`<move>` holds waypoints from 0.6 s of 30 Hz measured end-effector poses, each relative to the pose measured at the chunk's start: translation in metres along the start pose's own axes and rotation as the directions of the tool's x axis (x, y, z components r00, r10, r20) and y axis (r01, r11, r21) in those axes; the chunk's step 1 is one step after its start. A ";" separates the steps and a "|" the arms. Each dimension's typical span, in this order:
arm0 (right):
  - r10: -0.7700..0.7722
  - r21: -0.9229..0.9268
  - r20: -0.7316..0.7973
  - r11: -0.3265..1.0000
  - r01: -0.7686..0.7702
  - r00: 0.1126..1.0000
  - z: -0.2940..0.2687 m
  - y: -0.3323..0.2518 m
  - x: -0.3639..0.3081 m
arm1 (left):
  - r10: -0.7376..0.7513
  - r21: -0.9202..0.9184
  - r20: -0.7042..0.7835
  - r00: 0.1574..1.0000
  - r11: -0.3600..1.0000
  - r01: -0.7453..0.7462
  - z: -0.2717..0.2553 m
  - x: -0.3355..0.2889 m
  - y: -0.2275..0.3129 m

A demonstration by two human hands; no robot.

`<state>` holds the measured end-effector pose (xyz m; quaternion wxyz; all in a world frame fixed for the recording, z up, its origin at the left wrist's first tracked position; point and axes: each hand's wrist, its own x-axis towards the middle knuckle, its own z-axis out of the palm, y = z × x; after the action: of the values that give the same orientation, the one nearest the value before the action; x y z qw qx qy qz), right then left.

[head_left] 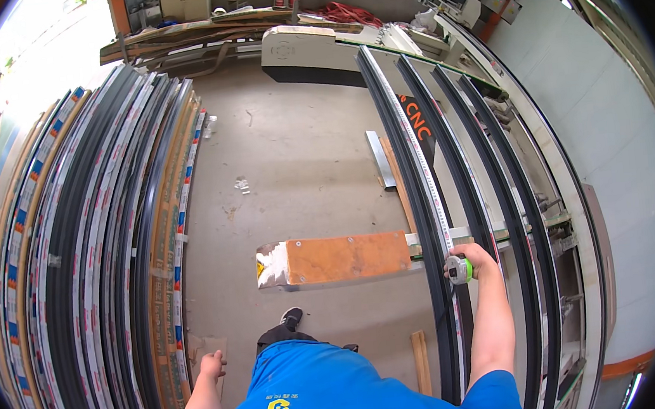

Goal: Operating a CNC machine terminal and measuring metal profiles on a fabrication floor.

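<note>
My right hand [474, 255] grips a grey and green tape measure [459, 270] over the leftmost of several long dark profiles [428, 277]. The pale tape blade [431, 187] runs out from the case along that profile towards its far end. Low on the left, my left hand [214, 364] hangs beside the stack of wrapped profiles, its fingers curled in and nothing visible in them. The inner side of its fingers is partly hidden.
A large stack of wrapped profiles [99, 224] fills the left side. An orange-topped support [348, 257] juts across the floor ahead of me. Behind it stands a white machine housing [306, 50]. A wooden strip [421, 364] lies near my right side.
</note>
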<state>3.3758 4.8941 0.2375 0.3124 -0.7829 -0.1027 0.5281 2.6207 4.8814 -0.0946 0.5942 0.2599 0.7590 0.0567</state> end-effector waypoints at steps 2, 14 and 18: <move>-0.008 0.006 -0.011 1.000 0.008 1.000 -0.002 0.008 -0.003 | 0.001 0.019 0.007 1.000 1.000 -0.001 -0.002 -0.001 0.001; -0.028 -0.060 -0.194 0.998 0.017 0.981 -0.012 0.220 -0.178 | -0.109 0.578 0.244 0.964 0.814 -0.054 -0.006 0.027 0.047; 0.061 -0.327 -0.423 0.920 -0.215 0.904 0.010 0.301 -0.306 | -0.129 0.847 0.441 0.888 0.388 -0.364 0.009 0.028 0.104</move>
<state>3.1867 4.5115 0.2882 0.1367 -0.9246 -0.0756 0.3475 2.6589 4.9817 -0.0808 0.5005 0.6028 0.4873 -0.3855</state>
